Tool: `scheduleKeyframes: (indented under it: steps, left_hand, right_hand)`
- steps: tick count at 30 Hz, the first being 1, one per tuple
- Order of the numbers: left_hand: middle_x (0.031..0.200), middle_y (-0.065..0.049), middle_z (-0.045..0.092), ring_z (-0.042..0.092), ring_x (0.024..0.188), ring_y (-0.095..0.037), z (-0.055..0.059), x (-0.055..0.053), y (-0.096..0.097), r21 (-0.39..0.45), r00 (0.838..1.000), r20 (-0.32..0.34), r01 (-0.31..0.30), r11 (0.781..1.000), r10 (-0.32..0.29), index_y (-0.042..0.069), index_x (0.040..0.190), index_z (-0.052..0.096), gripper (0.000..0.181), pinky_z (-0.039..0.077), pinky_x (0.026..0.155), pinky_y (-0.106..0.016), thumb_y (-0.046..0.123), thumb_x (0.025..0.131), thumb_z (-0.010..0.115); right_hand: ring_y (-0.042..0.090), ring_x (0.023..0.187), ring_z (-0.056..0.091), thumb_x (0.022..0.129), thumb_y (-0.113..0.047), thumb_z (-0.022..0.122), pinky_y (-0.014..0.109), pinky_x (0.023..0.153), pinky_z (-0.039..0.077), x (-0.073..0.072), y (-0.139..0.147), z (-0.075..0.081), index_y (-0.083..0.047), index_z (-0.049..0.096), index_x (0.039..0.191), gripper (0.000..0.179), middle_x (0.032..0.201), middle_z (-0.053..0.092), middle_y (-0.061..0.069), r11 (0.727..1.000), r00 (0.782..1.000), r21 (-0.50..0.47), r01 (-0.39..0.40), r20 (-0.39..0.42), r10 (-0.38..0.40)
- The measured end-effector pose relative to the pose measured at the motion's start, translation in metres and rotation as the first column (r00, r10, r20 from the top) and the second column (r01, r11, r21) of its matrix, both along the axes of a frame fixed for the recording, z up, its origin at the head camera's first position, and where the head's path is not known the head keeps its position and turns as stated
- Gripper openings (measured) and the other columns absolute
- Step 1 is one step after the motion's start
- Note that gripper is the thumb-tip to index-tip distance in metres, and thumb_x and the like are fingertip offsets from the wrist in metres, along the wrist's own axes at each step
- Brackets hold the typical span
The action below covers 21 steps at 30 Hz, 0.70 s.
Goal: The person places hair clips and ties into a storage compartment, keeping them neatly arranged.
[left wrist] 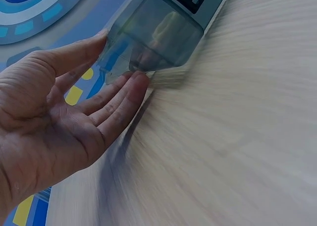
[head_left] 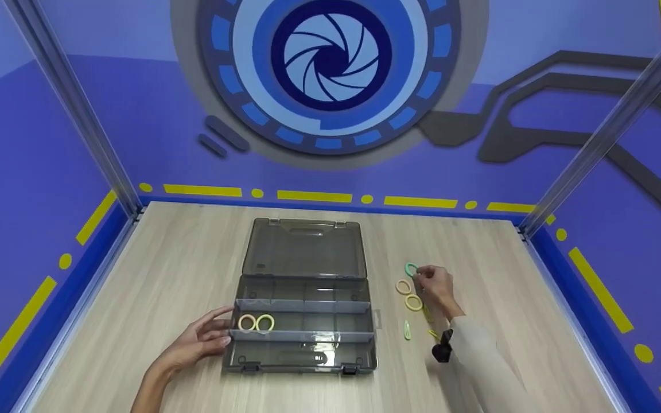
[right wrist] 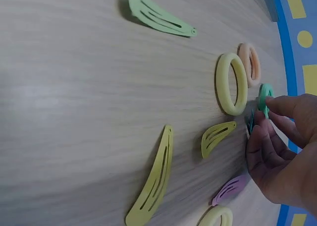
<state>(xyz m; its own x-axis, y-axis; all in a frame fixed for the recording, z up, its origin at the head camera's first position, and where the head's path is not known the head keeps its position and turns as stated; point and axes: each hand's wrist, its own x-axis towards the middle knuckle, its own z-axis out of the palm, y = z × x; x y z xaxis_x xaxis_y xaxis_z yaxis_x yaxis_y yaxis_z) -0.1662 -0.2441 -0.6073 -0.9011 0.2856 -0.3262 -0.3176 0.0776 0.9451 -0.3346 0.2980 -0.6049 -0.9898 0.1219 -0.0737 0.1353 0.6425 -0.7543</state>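
My right hand (head_left: 436, 284) pinches a green hair tie (right wrist: 263, 93) between thumb and fingers, right of the box. Just beside it lie a peach hair tie (right wrist: 256, 67) and a yellow hair tie (right wrist: 223, 82). My left hand (head_left: 190, 347), fingers mostly straight, touches the left side of a smoky see-through compartment box (head_left: 302, 336). Its lid (head_left: 307, 252) lies folded back. In the middle row's left part sit a pinkish hair tie (head_left: 239, 323) and a yellow-green hair tie (head_left: 273, 323). A small dark teal piece near my right fingers is mostly hidden.
Snap hair clips lie right of the box: a light green clip (right wrist: 161, 20), a long yellow clip (right wrist: 154, 181), a small yellow clip (right wrist: 216, 137) and a purple clip (right wrist: 230, 189). Another pale hair tie (right wrist: 227, 216) is partly cut off. Blue walls (head_left: 330, 178) edge the wooden table (head_left: 181, 258).
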Motion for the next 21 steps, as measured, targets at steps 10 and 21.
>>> scheduleKeyframes:
  steps: [10,21]
  left_hand:
    - [0.152,-0.033,0.04,0.062,0.123,-0.021,0.0016,-0.0013,-0.0004,0.001,1.0,-0.009,0.019,1.0,-0.019,0.008,0.162,0.024,0.078,0.058,0.093,-0.036,0.017,0.098,0.069]
    - [0.151,-0.033,0.041,0.062,0.124,-0.021,0.0001,-0.0011,-0.0022,-0.007,1.0,0.0,0.02,1.0,-0.02,0.008,0.162,0.024,0.078,0.058,0.096,-0.037,0.017,0.099,0.068]
  right_hand:
    - [0.016,0.074,0.06,0.097,-0.016,0.067,0.02,0.06,0.045,-0.0053,-0.0002,-0.0015,0.004,0.074,0.101,0.022,0.088,0.072,0.01,0.998,0.999,0.047,0.041,-0.019,-0.04]
    - [0.025,0.086,0.066,0.095,-0.018,0.069,0.035,0.073,0.054,-0.006,-0.0047,-0.0033,0.005,0.07,0.11,0.028,0.102,0.072,0.02,0.985,0.994,0.129,0.111,-0.018,-0.11]
